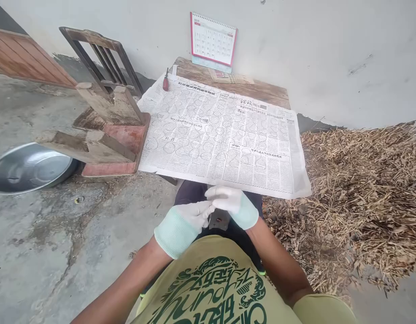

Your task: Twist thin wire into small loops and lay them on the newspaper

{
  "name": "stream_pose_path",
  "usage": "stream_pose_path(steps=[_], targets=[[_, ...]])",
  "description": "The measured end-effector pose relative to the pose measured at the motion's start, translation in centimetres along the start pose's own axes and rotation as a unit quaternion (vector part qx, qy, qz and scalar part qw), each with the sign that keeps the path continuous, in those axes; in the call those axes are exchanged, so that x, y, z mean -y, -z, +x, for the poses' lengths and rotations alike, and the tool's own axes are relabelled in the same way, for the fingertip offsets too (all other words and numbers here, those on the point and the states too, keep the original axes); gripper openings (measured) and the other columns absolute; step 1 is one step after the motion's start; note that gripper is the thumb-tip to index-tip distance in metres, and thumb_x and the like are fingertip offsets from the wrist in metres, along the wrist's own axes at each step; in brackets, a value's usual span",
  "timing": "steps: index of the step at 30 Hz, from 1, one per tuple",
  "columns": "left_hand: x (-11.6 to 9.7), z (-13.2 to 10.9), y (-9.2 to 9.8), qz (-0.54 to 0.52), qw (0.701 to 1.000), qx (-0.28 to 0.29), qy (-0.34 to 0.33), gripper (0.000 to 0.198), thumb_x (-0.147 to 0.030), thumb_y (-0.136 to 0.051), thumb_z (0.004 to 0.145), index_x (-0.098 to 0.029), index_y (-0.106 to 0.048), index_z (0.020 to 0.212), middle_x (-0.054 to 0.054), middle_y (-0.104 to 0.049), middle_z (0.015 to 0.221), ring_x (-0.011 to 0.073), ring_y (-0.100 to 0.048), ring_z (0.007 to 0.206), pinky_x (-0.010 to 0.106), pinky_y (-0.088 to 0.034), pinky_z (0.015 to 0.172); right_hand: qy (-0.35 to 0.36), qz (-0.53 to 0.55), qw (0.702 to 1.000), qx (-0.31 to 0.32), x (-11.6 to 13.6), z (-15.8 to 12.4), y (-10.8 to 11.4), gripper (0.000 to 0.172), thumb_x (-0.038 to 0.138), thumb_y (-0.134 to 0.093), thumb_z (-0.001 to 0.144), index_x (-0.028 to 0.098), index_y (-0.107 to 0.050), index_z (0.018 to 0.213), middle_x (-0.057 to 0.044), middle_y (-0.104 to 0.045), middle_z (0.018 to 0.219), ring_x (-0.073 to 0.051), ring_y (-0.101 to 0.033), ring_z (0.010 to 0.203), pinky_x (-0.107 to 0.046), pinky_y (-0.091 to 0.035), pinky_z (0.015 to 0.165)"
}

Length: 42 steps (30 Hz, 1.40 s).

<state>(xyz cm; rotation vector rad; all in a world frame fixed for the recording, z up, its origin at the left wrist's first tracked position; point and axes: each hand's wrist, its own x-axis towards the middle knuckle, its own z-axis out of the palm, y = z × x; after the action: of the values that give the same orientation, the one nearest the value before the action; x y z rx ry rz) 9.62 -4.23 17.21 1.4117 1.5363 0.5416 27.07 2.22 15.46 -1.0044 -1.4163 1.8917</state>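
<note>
My left hand [187, 218] and my right hand [231, 204] wear white gloves with pale green cuffs. They meet above my lap, below the table's front edge, fingertips pinched together. A thin wire-like ring [210, 218] shows faintly at the fingertips; most of it is hidden by the gloves. Across the newspaper [208, 171] on the table lie several thin rings of the same kind, such as the ring [169, 147] near the left side. A red-handled screwdriver [165, 83] rests at the paper's far left corner.
A desk calendar [213, 40] stands on the wooden table [269, 92] against the wall. Left of the table are an overturned wooden stool [115, 150], a wooden chair [103, 58] and a metal basin [34, 166]. Dry stalks [363, 193] cover the ground on the right.
</note>
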Motion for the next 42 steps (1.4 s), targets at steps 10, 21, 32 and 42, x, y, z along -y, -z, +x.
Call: stream_pose_path(steps=[10, 21, 32, 42], targets=[[0.6, -0.3, -0.3, 0.177, 0.980, -0.054, -0.078, 0.046, -0.042, -0.032, 0.103, -0.021, -0.065, 0.079, 0.005, -0.066, 0.069, 0.0160, -0.058, 0.062, 0.027, -0.042, 0.062, 0.017, 0.078, 0.991, -0.103, -1.1, 0.1, -2.8, 0.008, 0.026, -0.080, 0.069, 0.020, -0.075, 0.071, -0.005, -0.079, 0.091, -0.021, -0.072, 0.088, -0.037, -0.057, 0.087], [-2.3, -1.5, 0.7, 0.445, 0.889, 0.104, -0.030, 0.025, -0.011, -0.046, 0.091, -0.012, -0.070, 0.086, 0.015, -0.067, 0.070, 0.0304, -0.066, 0.064, 0.035, -0.030, 0.056, -0.055, 0.029, 0.989, -0.131, 0.3, -0.3, -2.7, 0.019, 0.032, -0.071, 0.078, 0.018, -0.082, 0.085, -0.005, -0.079, 0.079, -0.019, -0.074, 0.073, -0.034, -0.059, 0.076], [2.3, -2.5, 1.0, 0.247, 0.964, 0.059, -0.075, 0.042, -0.038, -0.033, 0.101, -0.023, -0.045, 0.063, 0.000, -0.050, 0.060, 0.0154, -0.044, 0.051, 0.029, -0.029, 0.055, 0.013, -0.086, 0.973, -0.214, 0.3, -0.5, -2.5, 0.019, 0.040, -0.074, 0.080, 0.026, -0.085, 0.086, -0.002, -0.081, 0.089, -0.026, -0.075, 0.099, -0.039, -0.060, 0.091], [3.2, -3.1, -0.1, 0.316, 0.949, 0.003, -0.010, 0.030, -0.029, -0.043, 0.093, -0.023, -0.060, 0.069, 0.006, -0.056, 0.064, 0.0211, -0.049, 0.053, 0.032, -0.027, 0.057, 0.077, -0.184, 0.923, -0.329, 2.1, -0.2, 1.1, 0.031, 0.043, -0.061, 0.093, 0.026, -0.081, 0.111, -0.003, -0.078, 0.112, -0.026, -0.070, 0.112, -0.041, -0.052, 0.107]])
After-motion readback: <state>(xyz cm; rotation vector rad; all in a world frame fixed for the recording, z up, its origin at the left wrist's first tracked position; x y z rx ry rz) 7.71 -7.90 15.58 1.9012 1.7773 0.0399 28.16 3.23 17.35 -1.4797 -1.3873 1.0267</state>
